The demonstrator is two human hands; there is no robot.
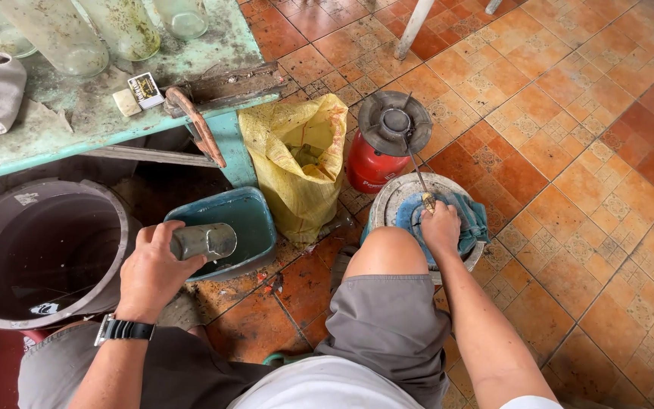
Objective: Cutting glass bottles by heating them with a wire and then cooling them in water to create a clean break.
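1. Head view: the left hand [153, 269], with a black watch at the wrist, is wrapped around a dull metal can [204, 241], which is held on its side above the teal tub [255, 220]; what the can contains cannot be seen.
2. The right hand [440, 227] is closed on the handle of a thin metal rod [418, 173], beside the bent knee, over a round grey basin [403, 193] in which a blue lid and a teal cloth [474, 220] lie.
3. A large dark bucket [119, 227] stands at the left on the floor; only dark stains can be made out inside.
4. A yellow sack [297, 163] is slumped open between tub and basin, with something greenish inside.
5. A red gas canister [369, 167] topped by a round burner stands just behind the basin.
6. Furthest off, dirty glass jars [62, 34] are lined on the green worktop [54, 125], with a small box and a grey cloth near them.
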